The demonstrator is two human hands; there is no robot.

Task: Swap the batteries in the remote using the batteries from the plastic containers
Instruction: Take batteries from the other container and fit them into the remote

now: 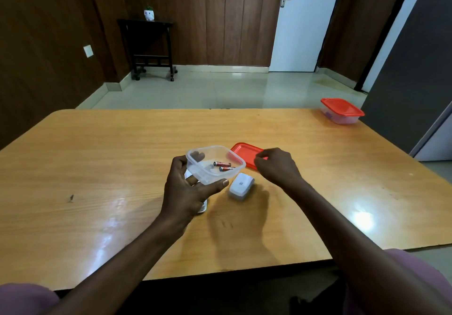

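While the open tub is held up off the table, the findings run as follows.

Left hand (186, 190): grasping the clear tub (215, 164) by its near wall, thumb along the front edge, fingers round the far side; tub tilted slightly toward the right hand.
Under the left hand: a white object, mostly hidden, probably the remote (201, 207); cannot confirm.
Just right of the left hand's thumb: a white cover (241, 186) lying on the table (97, 168), likely the remote's battery door.
Tub contents: two red batteries (224, 166), lying side by side on the floor of the tub.
Right hand (276, 166): fingers curled loosely, resting on or just over the red lid (244, 153); contact uncertain, nothing else held.
Step in hand: judged to be fetching fresh batteries; tub opened, lid being set aside.
Next move calls for: right hand reaching into the tub and pinching one battery out.
Far beyond the right hand: a second tub (341, 113), red lid on; contents unclear.
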